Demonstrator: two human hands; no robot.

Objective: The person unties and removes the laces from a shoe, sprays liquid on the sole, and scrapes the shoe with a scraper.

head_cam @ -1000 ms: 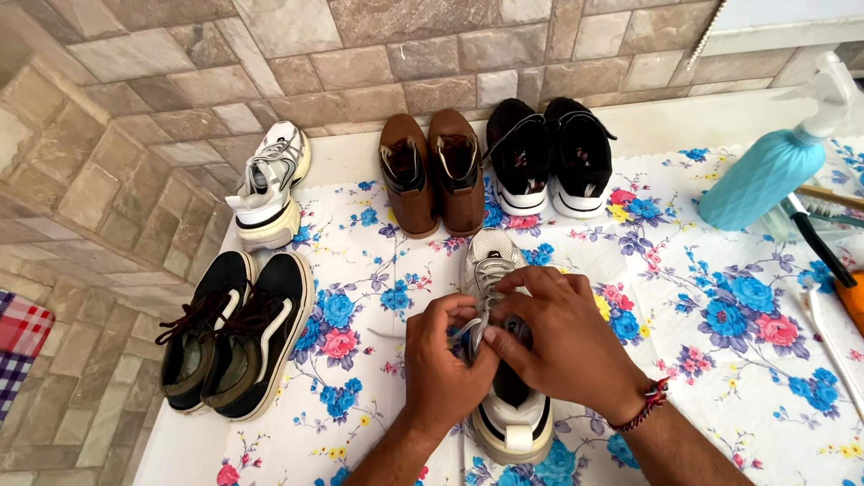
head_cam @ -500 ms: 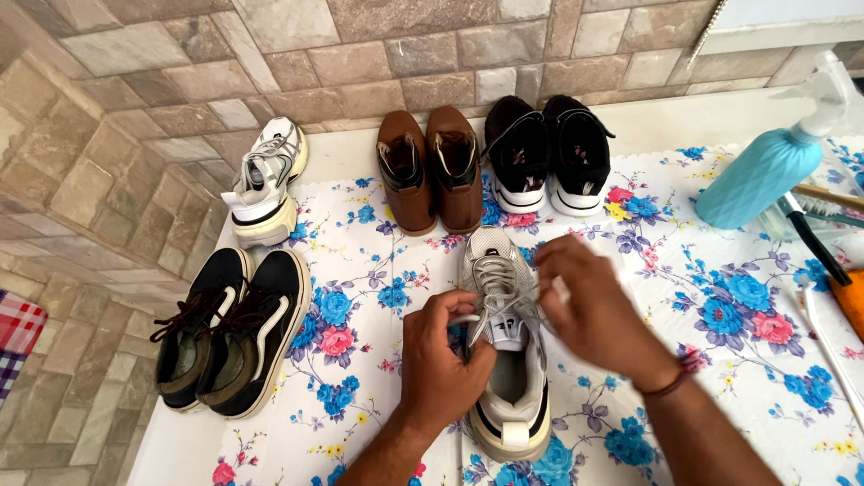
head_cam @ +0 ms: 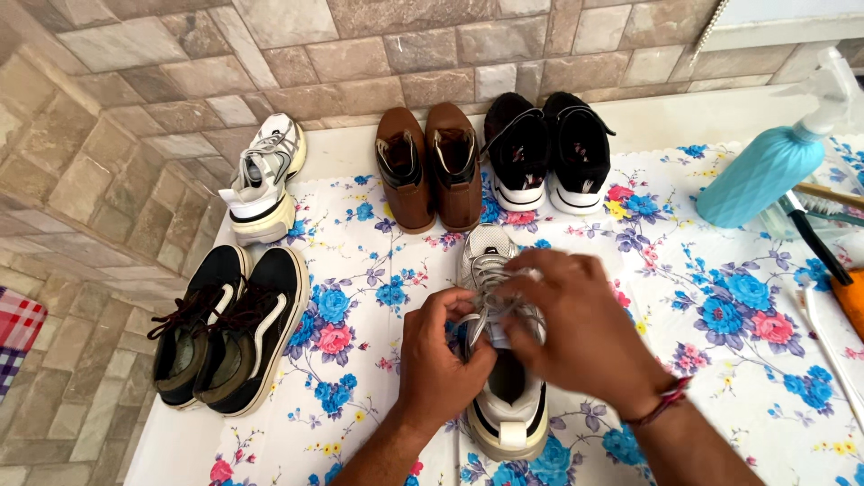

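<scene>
A white and grey sneaker [head_cam: 505, 396] lies toe-away on a flower-printed cloth [head_cam: 360, 297], heel toward me. My left hand [head_cam: 443, 353] grips its left side at the laces. My right hand [head_cam: 576, 328] lies over the tongue, fingers pinching the grey laces; the hand is blurred. Both hands cover the middle of the shoe, so only the toe and heel show.
Its matching white sneaker [head_cam: 263, 180] stands at the far left. A brown pair [head_cam: 428, 166] and a black pair [head_cam: 547, 153] line the stone wall. A black-and-white pair [head_cam: 229, 328] sits at the left edge. A blue spray bottle [head_cam: 765, 171] and brushes [head_cam: 819, 225] lie right.
My right hand lifted off the shoe toward the right, then came back over the tongue and laces. The left hand stayed on the shoe's side.
</scene>
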